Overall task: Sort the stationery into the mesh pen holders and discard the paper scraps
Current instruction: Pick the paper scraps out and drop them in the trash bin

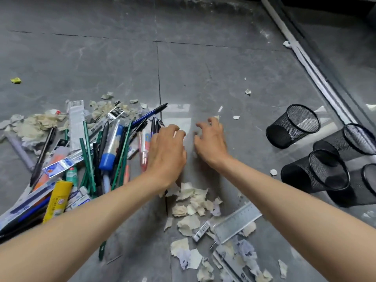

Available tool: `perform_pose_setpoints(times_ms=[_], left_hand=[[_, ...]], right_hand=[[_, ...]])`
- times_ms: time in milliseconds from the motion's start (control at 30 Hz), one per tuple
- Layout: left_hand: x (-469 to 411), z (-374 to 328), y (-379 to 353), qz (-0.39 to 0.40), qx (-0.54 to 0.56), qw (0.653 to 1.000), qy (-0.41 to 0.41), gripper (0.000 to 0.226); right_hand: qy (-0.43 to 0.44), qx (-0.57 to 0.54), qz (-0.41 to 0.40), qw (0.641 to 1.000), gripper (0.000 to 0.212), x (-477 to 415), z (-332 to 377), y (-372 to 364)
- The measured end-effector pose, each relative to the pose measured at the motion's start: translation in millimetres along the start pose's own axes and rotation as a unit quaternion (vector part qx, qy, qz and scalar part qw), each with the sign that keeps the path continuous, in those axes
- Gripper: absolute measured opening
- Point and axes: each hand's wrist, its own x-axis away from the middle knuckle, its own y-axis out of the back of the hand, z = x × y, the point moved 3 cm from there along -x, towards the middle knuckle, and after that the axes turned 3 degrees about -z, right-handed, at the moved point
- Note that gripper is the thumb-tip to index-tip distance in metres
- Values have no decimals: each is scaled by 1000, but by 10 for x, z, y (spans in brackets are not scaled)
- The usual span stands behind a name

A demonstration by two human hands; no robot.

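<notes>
Left hand (166, 147), right hand (210, 139) apart, clawed over floor (203, 68); contents unclear. Risk: raking drags pens (149, 114) among paper scraps (191, 202).

The mesh pen holders (293, 127) are rendered in black, in a fine grid pattern. Left of them, the floor tiles (203, 68) are marbled grey, veined with white. Farther left of the holders, green pencils (87, 147), a yellow tube (58, 200), a blue cap (106, 161) and a blue pen (150, 115) are seen. The paper scraps (191, 200) are coloured cream.

mesh pen holder (359, 191) cut by right edge, stationery pile (87, 159) partly under forearm (91, 216)
</notes>
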Motion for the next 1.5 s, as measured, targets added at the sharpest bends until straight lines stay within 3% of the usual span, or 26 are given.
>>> perform_pose_setpoints(times_ms=[167,300,433,500,567,733,833,967,1067,1300,1500], left_hand=[[-221,-167,-339,87,-23,994,-63,26],[-461,-257,-480,155,49,986,-43,48],[-649,-321,-674,213,38,975,-54,58],[-713,-373,-692,209,65,973,-73,57],[-763,-415,-638,165,130,975,-74,41],[-918,-485,-524,93,243,964,50,36],[-1095,-527,-613,79,203,975,53,28],[-1337,-606,-822,83,150,985,-2,33],[-1517,-719,-1022,117,128,983,-58,35],[-1881,-1164,-1359,200,62,963,-172,44],[-2161,-1447,-1621,245,-13,959,-146,49]], right_hand=[[-59,25,69,996,58,-258,-462,143],[-83,16,97,992,62,-404,-684,150],[-42,-24,51,998,55,-432,-679,163],[30,-36,-11,999,44,-337,-596,178],[68,-50,-51,995,42,-222,-580,105],[35,26,-44,998,53,-271,-722,-31],[56,80,-13,995,56,-268,-735,-85],[61,81,-41,994,65,-284,-758,-104],[64,66,-52,994,59,-311,-770,-101],[61,4,-91,994,67,-309,-755,-56],[53,0,-80,995,62,-309,-741,-40]])
